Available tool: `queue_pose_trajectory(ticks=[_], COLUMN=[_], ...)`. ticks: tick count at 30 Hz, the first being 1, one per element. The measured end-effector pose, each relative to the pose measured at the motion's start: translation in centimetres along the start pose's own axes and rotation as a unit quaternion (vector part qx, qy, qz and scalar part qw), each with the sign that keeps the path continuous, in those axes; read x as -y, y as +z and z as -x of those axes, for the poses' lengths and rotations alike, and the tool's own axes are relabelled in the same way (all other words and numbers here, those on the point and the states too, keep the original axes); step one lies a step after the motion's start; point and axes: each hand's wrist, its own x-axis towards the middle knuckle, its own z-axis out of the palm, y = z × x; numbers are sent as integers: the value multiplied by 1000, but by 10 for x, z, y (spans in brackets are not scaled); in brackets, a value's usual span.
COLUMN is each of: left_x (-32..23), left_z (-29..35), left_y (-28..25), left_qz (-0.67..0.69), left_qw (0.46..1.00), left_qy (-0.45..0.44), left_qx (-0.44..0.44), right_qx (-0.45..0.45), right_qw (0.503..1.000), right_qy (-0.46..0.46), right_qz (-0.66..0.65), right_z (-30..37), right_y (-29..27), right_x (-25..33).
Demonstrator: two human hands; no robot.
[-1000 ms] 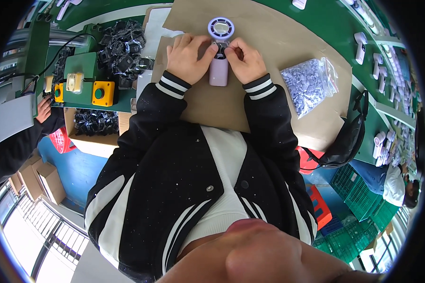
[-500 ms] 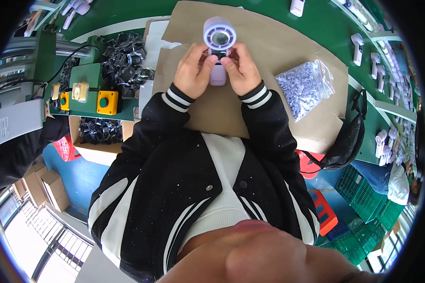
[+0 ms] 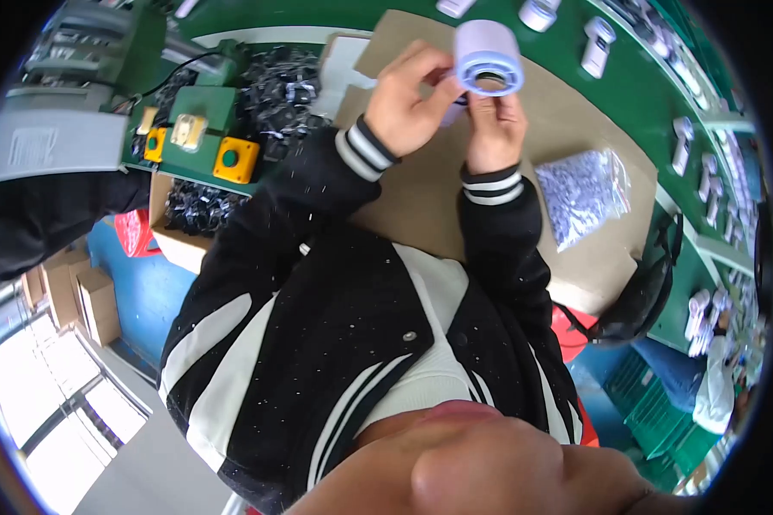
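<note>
A lilac handheld fan with a round, ringed head is held up over the brown cardboard sheet. My right hand grips it just below the head, fingers closed. On its other side my left hand is curled, thumb and fingertips pinching at the neck. The fan's handle is mostly hidden behind my hands; a bit of it shows between them. To the right of my right hand, a clear bag full of small lilac parts lies on the cardboard.
Left of me stand a green press fixture with yellow button boxes, a heap of black parts and a carton of similar pieces. More lilac fans lie on the green table beyond. A black bag hangs at the right edge.
The fan has moved right and turned, its head tilting over. My left hand has shifted its hold and my right hand has come under the head. The whole view has swung somewhat.
</note>
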Motion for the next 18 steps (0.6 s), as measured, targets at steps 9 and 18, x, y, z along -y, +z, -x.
queue_pose_trajectory(ticks=[9, 18], left_x=[193, 320], left_z=[-151, -257], left_y=[-90, -143], left_qz=[-216, -600], left_qw=[966, 774], left_qy=[-60, -129], left_qx=[-126, -155], right_qx=[-92, -159], right_qw=[956, 759], right_qy=[-55, 208], right_qz=[275, 597], right_z=[-12, 19], right_y=[-129, -279], right_x=[89, 103])
